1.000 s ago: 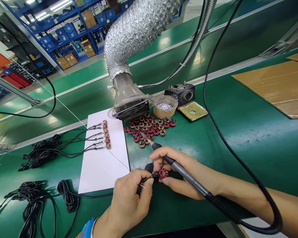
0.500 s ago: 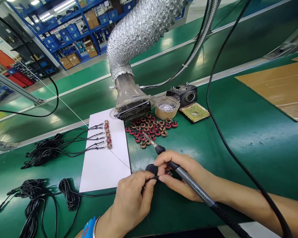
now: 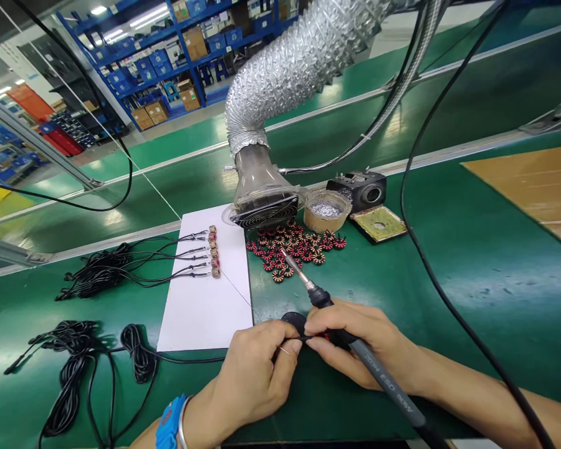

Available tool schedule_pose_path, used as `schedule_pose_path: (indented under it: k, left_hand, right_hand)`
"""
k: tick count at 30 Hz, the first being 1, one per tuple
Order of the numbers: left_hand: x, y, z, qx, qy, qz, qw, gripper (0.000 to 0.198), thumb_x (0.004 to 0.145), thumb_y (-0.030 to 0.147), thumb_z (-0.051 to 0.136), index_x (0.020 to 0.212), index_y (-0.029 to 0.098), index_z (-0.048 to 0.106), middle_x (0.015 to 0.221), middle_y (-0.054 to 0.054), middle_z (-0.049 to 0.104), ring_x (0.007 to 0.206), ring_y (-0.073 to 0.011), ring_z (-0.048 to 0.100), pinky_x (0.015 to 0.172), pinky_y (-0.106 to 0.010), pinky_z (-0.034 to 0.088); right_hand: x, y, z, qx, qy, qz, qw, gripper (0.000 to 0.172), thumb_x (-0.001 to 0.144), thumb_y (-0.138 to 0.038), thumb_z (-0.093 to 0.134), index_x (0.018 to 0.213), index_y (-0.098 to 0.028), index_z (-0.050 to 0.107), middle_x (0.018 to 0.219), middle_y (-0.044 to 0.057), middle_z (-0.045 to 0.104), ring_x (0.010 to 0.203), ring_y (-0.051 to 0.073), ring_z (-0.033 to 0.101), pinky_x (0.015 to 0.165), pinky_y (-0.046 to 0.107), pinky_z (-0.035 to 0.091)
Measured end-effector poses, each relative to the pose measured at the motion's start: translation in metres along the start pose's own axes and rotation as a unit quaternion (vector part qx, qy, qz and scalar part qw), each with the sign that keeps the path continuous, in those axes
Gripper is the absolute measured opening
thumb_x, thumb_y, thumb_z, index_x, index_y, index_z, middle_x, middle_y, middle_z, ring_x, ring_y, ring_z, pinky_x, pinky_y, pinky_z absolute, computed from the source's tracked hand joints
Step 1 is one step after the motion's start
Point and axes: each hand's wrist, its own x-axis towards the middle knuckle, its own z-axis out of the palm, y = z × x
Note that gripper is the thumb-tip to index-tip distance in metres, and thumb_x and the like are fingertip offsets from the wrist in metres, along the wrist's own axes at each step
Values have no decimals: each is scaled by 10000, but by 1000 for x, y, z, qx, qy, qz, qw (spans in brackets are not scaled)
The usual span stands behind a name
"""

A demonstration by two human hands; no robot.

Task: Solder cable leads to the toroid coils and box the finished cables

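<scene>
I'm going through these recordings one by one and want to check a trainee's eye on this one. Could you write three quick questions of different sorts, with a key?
1. Which hand holds the soldering iron?
2. True or false: the blue band is worn on the right wrist.
3. Fill in the blank: the wired coils lie in a row on a white ____.

Key:
1. The right hand.
2. False; it is on the left.
3. Sheet.
</scene>
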Motion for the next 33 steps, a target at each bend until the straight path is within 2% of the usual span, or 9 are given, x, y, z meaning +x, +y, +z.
schedule_pose_path:
  k: [3,8,15,21,26,33]
  left_hand:
    - [1,2,-1,-2,-4,-7,1000,161,923,192,447,891,170,604,702,-1,600,606,-117,524,593,-225,388]
    - [2,5,-4,-40,-16,-46,998,175,928,194,445,868,185,608,693,24,573,621,-105,505,609,-216,372]
    - [4,5,-9,-71,-54,-78,993,163,925,198,467,818,193,590,682,40,550,628,-102,478,593,-205,353]
    - [4,3,-11,-107,-66,-92,988,149,898,164,493,874,193,637,704,29,614,633,-108,545,604,-199,398]
    - [3,1,-8,-85,-52,-69,993,151,882,146,511,899,192,653,735,19,664,610,-114,558,586,-210,408]
    - [1,-3,-4,-47,-32,-20,998,132,902,167,512,909,189,642,786,6,687,658,-118,596,610,-206,419]
  right_hand:
    - [-1,0,0,-15,2,-21,1000,258,840,-50,570,1036,-214,534,775,3,617,653,115,556,611,218,471]
    - [-4,1,-2,-19,-21,-17,999,345,807,-74,583,1118,-204,511,830,27,640,658,130,571,614,242,499]
    - [-2,5,-2,6,-9,-35,999,280,830,-50,573,1054,-216,549,814,26,661,704,141,628,635,248,527]
    - [-1,4,-5,17,-12,-18,1000,233,838,-88,583,1031,-218,565,794,22,673,696,141,652,635,240,538]
    - [-3,4,-6,39,-49,6,998,281,846,-95,606,1080,-231,529,812,11,651,739,136,632,670,249,530]
    - [-2,5,-5,25,-52,17,998,263,851,-75,584,1055,-228,521,810,7,628,704,126,586,648,245,509]
